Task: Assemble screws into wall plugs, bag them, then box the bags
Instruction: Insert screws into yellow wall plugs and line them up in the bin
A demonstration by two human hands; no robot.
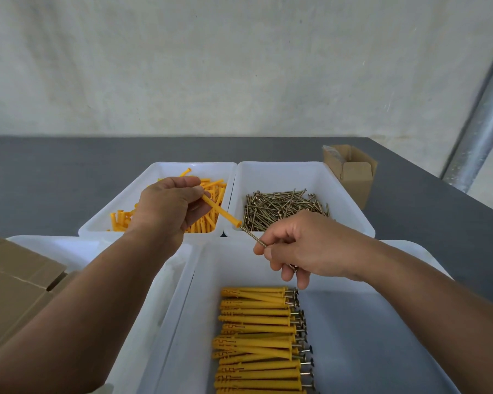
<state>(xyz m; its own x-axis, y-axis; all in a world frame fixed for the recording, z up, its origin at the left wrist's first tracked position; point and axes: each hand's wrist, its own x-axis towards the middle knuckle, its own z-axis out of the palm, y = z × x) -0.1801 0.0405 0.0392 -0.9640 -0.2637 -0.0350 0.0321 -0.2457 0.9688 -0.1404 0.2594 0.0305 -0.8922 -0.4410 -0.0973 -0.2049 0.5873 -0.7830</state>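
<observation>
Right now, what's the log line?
left hand pinches orange plastic wall plug | right hand pinches brass-coloured metal screw | screw tip at plug's mouth

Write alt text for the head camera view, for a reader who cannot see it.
A left hand holds a yellow wall plug while the right hand pinches a screw, its tip at the plug's end, above a white tray of assembled plugs.

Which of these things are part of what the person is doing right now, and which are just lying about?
In use: left hand pinching a wall plug; right hand holding a screw at its opening; plug tray; screw tray; near tray of finished plugs.
Idle now: small cardboard box back right; brown carton at left; metal pole.
</observation>
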